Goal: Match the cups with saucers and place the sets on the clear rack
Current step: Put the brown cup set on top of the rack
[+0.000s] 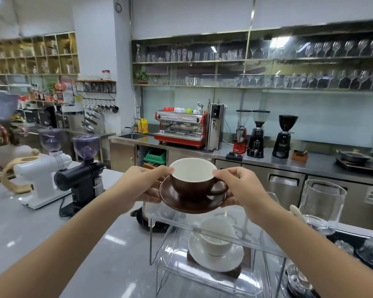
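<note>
A brown cup (pixel 192 186) with a white inside stands on a brown saucer (pixel 181 204), held in the air above the top shelf of the clear rack (pixel 241 239). My left hand (pixel 146 186) grips the saucer's left edge, thumb at the cup's rim. My right hand (pixel 239 186) grips the saucer's right edge beside the cup's handle. On the rack's lower level sits a white cup (pixel 216 235) on a white saucer (pixel 215 258).
A white grinder (pixel 41 177) and a black grinder (pixel 82 179) stand on the grey counter (pixel 52 233) to the left. Clear glass jugs (pixel 322 203) and glassware stand at the right. A red espresso machine (pixel 181 127) and grinders line the back counter.
</note>
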A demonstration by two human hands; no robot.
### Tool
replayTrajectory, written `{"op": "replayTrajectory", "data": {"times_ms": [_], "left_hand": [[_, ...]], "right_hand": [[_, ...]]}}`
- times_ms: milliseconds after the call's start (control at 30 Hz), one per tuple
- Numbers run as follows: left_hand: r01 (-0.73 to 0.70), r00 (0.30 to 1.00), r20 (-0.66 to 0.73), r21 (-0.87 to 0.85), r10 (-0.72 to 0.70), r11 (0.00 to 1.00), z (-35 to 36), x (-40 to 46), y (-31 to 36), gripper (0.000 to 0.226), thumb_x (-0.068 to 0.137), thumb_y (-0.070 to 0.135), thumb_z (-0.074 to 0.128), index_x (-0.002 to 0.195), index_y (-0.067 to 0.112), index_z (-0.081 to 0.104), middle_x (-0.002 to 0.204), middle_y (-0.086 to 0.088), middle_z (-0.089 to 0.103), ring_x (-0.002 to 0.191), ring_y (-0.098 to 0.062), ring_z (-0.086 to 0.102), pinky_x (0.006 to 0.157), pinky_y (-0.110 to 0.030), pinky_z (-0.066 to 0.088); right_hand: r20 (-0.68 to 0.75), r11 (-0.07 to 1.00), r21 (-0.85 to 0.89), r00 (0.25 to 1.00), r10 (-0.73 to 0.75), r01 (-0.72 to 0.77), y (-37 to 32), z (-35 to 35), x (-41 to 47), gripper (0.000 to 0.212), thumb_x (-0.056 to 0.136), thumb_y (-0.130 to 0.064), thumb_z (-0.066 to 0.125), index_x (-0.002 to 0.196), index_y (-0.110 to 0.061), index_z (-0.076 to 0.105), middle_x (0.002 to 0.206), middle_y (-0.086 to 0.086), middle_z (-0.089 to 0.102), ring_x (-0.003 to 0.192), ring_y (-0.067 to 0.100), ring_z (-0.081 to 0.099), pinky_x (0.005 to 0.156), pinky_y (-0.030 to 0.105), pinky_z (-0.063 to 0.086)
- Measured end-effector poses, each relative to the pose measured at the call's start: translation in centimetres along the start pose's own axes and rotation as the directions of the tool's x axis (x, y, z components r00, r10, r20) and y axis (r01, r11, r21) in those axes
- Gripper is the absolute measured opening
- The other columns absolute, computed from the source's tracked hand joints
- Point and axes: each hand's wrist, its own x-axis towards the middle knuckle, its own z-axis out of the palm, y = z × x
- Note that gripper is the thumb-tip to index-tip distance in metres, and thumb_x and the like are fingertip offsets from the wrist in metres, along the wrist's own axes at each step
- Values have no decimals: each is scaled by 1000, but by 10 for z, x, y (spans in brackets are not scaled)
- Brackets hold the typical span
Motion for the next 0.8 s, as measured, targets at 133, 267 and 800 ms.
{"op": "replayTrajectory", "data": {"times_ms": [133, 267, 800], "left_hand": [[24, 999, 31, 33, -25, 999, -1, 19, 9, 37, 82, 35, 77, 94, 0, 73, 84, -17, 78, 66, -25, 69, 65, -33, 63], [34, 999, 18, 74, -35, 997, -4, 37, 14, 38, 80, 33, 78, 96, -1, 72, 82, -16, 78, 69, -27, 71, 74, -37, 63], [62, 998, -5, 299, -63, 952, -9, 63, 11, 26, 82, 29, 75, 95, 6, 73, 80, -17, 77, 67, -29, 73, 71, -38, 65]], "right_hand": [[-16, 1000, 17, 1000, 17, -17, 4, 3, 18, 39, 82, -35, 74, 109, -10, 58, 105, 21, 70, 62, 27, 70, 54, 32, 56], [-11, 998, 33, 999, 45, -45, 9, 9, 30, 37, 84, -34, 72, 109, -11, 56, 109, 21, 68, 69, 28, 70, 54, 31, 56], [83, 987, -55, 984, 155, -151, 19, 20, 46, 36, 87, -30, 70, 112, -9, 53, 110, 19, 66, 75, 35, 75, 61, 42, 63]]}}
